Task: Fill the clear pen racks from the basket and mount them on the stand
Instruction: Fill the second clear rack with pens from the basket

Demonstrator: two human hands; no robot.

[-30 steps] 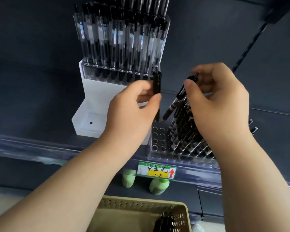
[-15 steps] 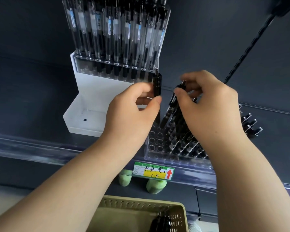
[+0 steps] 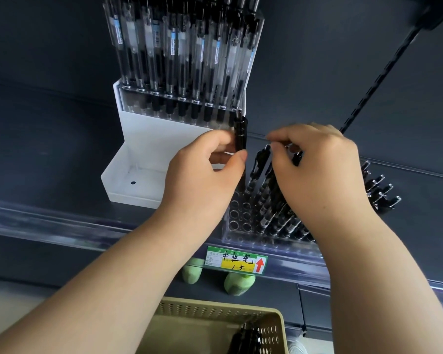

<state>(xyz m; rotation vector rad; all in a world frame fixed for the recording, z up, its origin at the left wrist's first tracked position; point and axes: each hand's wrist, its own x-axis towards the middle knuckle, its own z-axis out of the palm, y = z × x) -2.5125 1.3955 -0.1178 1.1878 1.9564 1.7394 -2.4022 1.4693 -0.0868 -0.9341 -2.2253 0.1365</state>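
Pinching one black pen [image 3: 240,135] upright, the left hand [image 3: 202,175] hovers over the clear rack [image 3: 243,221] on the shelf edge — the right hand [image 3: 315,172] grips pens already slotted (stand [image 3: 149,154] just left; basket [image 3: 215,325] below).

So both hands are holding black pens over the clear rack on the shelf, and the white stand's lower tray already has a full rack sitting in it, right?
Not quite. In the head view the white stand's lower tray holds no rack; only the upper tier carries a filled rack. The rest holds: the left hand and right hand each hold black pens over the clear rack on the shelf.
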